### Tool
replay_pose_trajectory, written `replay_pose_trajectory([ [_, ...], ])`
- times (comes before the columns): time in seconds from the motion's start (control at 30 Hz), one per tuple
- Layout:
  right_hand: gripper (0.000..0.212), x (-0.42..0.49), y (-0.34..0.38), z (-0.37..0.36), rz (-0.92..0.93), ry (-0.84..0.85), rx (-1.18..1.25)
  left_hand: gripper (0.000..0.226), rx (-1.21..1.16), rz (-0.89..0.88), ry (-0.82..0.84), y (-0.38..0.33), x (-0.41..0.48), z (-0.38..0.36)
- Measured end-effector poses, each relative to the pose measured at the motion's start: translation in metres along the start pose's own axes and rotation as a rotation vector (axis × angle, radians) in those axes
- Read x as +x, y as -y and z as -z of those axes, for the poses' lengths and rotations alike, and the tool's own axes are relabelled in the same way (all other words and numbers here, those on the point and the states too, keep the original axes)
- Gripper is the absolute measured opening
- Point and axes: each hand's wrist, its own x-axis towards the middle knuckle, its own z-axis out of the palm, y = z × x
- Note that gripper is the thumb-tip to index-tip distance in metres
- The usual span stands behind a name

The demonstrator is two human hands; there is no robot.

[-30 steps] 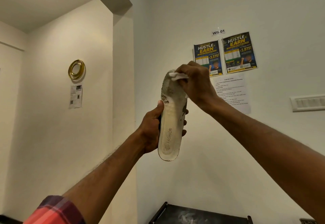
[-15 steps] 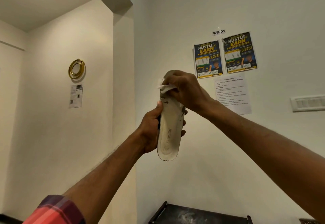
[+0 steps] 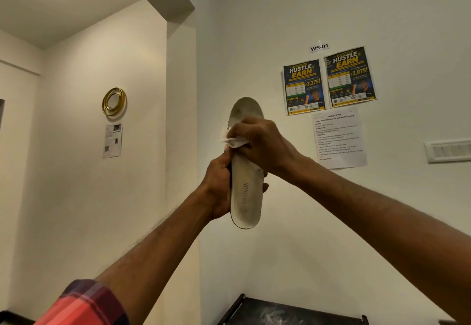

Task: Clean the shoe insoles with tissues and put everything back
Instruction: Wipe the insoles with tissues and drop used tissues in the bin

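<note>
We face a pale wall (image 3: 382, 222) in the corner of a room. It carries two dark posters (image 3: 304, 86), a printed sheet (image 3: 340, 141) below them and a small label (image 3: 319, 47) above, and a gold ring (image 3: 114, 101) hangs on the side wall to the left. At the bottom edge we see the top of a dark rack (image 3: 293, 312) with pale smears on it. We hold one white insole (image 3: 247, 197) up in front of us, upright with the heel down, well above the rack. Our left hand (image 3: 219, 187) grips it around its lower half, thumb on the near edge and fingers wrapped behind. Our right hand (image 3: 265, 143) is closed on a crumpled tissue (image 3: 235, 141) and presses it against the middle of the insole's face. The toe end above that hand looks grey and smudged, and dark specks show near the right edge below it, so we judge the wiping to be only partly done. No shoe and no second insole are in view, and we cannot tell whether another has been cleaned. By our reckoning, what is left is to finish this insole, deal with any other, and put everything back.
</note>
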Motion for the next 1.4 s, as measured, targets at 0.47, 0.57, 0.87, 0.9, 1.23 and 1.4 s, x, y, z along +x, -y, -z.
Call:
replay_pose_trajectory([
  [0.47,0.013,-0.009,0.009,-0.006,-0.110,-0.078,0.108,0.053,-0.062,-0.128,-0.122,-0.002,0.010,-0.003],
  [0.57,0.014,-0.013,0.015,-0.009,-0.096,-0.037,0.150,0.052,-0.030,-0.179,-0.160,-0.004,0.012,0.000],
  [0.87,0.014,-0.036,0.033,-0.027,-0.059,0.041,0.257,0.065,-0.061,-0.116,-0.229,-0.013,0.011,0.022],
  [0.9,0.015,-0.040,0.035,-0.030,-0.045,0.052,0.269,0.066,-0.068,-0.124,-0.236,-0.013,0.011,0.027],
  [1.23,0.015,-0.054,0.060,-0.080,-0.075,0.100,0.394,0.070,-0.108,-0.184,-0.295,-0.010,0.006,0.074],
  [1.4,0.016,-0.057,0.074,-0.115,-0.133,0.087,0.478,0.071,-0.112,-0.173,-0.343,-0.006,-0.003,0.114],
])
